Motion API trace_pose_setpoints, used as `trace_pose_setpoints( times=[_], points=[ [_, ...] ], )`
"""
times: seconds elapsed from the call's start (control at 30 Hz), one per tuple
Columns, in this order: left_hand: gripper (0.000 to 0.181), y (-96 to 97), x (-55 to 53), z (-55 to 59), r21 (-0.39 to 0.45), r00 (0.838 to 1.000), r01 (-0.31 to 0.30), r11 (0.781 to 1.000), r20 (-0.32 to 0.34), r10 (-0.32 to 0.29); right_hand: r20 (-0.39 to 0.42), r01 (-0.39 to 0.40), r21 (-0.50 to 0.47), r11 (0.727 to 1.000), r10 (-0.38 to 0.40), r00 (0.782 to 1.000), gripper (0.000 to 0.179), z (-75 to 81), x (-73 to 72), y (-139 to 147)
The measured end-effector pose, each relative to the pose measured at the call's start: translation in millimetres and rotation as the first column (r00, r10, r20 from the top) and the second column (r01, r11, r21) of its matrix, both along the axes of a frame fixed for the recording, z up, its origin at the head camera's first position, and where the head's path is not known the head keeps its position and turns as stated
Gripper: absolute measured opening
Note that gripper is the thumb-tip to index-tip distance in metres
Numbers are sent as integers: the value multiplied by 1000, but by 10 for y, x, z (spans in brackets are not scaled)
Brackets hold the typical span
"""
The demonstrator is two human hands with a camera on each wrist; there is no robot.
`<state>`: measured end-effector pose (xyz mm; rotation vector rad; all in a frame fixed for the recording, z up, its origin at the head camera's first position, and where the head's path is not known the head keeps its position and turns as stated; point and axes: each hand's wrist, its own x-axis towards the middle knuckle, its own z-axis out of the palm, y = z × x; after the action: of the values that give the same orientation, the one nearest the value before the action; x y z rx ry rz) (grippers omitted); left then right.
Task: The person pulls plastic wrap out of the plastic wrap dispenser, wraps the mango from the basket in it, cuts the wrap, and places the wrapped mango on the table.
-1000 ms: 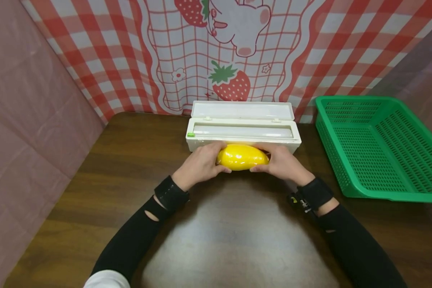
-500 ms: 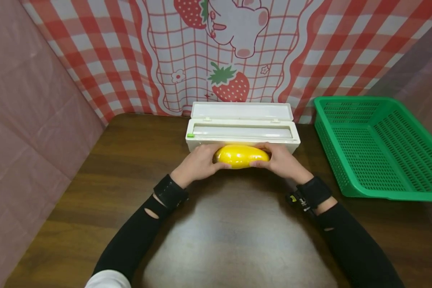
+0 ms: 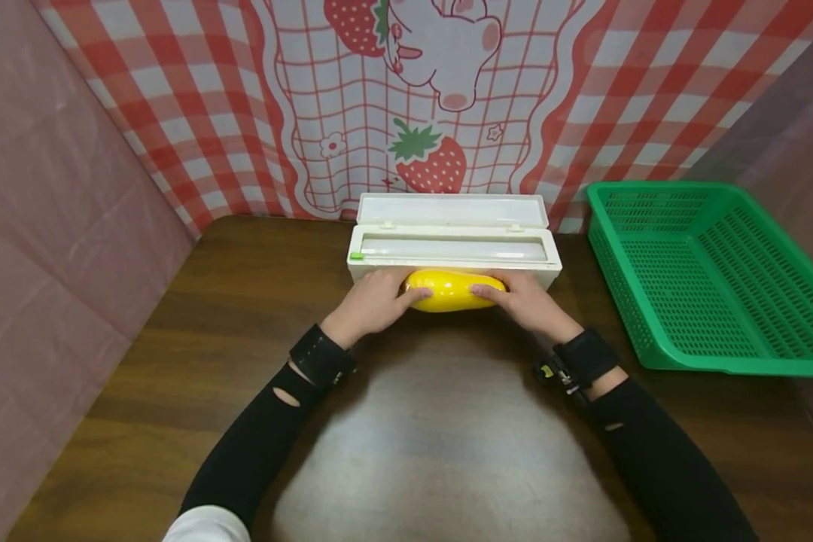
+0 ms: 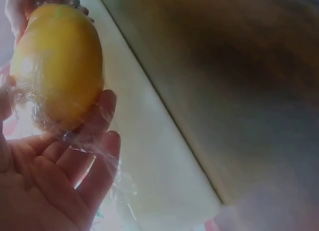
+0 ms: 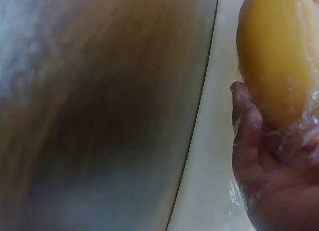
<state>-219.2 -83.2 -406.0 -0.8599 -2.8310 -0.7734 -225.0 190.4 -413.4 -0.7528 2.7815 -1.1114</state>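
A glossy yellow mango (image 3: 452,292) lies lengthwise between my two hands, with clear cling film (image 4: 37,96) round it. My left hand (image 3: 374,302) holds its left end, thumb on top and fingers behind and beneath. At the other end my right hand (image 3: 531,302) grips it the same way, thumb also on top. Crinkled film bunches at both ends, against the fingers and palms in the wrist views. Right behind the mango stands a white cling film dispenser (image 3: 454,263) with its lid (image 3: 452,209) up and a green slide cutter (image 3: 357,256) at the left end.
To the right, a green plastic basket (image 3: 650,301) stands on the brown wooden table (image 3: 244,301). A red-and-white checked cloth (image 3: 210,90) with strawberries hangs behind the dispenser. Pink cloth (image 3: 61,188) closes off the left side.
Both thumbs have slid up from the mango's near lower edge onto its top. The mango has shifted slightly toward the dispenser and stays held at both ends.
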Motion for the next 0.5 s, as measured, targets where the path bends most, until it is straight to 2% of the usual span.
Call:
trace_pose_setpoints(
  times=[0.23,0.5],
  points=[
    [48,18,-31,33,10,998,1,1000,61,-1,21,-3,-62,998,4,1000,37,-50,-28,-2],
    [46,7,-64,29,-5,994,25,1000,106,-24,33,-49,88,995,46,998,59,-20,-31,-8]
  ],
)
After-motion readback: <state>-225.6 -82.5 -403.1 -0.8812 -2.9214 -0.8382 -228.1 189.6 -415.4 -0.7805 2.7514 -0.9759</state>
